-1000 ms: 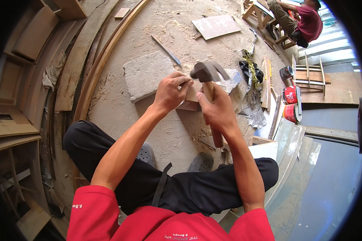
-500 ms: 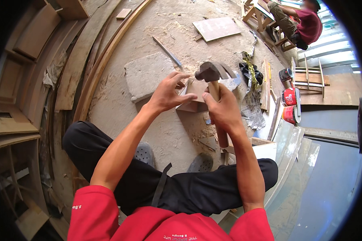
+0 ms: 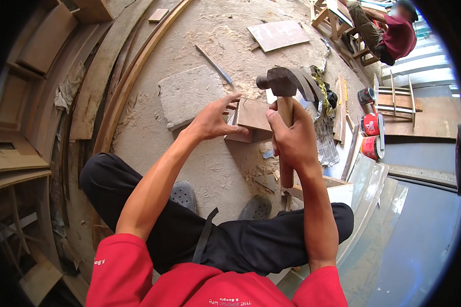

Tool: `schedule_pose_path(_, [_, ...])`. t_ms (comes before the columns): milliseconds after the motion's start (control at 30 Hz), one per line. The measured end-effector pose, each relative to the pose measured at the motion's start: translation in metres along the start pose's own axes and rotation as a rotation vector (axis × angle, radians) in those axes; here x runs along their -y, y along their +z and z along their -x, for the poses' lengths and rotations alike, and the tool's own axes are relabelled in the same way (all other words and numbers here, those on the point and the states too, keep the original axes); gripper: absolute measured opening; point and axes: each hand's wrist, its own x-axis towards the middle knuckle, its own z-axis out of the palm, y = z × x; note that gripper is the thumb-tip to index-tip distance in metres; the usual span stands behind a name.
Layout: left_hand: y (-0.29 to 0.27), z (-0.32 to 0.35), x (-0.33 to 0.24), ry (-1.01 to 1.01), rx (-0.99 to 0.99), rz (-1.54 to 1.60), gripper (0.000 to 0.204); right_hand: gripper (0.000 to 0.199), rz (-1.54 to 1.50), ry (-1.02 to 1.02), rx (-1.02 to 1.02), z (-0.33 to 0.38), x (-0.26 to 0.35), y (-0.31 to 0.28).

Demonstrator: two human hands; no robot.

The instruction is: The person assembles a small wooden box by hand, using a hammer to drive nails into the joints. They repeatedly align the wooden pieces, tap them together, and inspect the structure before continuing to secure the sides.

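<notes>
- Head view: your right hand (image 3: pixel 295 137) has fingers clamped around the hammer (image 3: pixel 286 110).
- The wooden box (image 3: pixel 254 113) sits between your hands.
- Your left hand (image 3: pixel 208 122), fingers apart, is at its end; grip unclear.

Pale lettering on the red T-shirt (image 3: pixel 189 286), chest and left sleeve (image 3: pixel 123 261) — larger white lettering on a red can (image 3: pixel 370 124).

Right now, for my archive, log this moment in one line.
left hand: at left end of brown wooden box | right hand: gripping wooden-handled, dark-metal claw hammer | nearby: grey rectangular slab
</notes>
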Motion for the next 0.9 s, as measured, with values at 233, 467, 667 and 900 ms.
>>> schedule_pose_path(233, [0.003, 0.002, 0.001, 0.010, 0.025, 0.000, 0.101, 0.019, 0.124, 0.164, 0.080, -0.006, -0.018, 0.014])
schedule_pose_path(467, [0.002, 0.005, -0.001, 0.026, -0.023, -0.066, 0.099, 0.022, 0.053, -0.043, -0.038, -0.005, -0.006, 0.007])
schedule_pose_path(667, [0.001, 0.004, 0.006, 0.078, 0.001, -0.039, 0.098, 0.023, 0.125, 0.168, 0.098, -0.006, -0.014, 0.014])
schedule_pose_path(900, [0.001, 0.005, -0.004, 0.025, 0.031, -0.096, 0.095, 0.019, 0.081, -0.066, -0.088, -0.009, -0.023, 0.015])
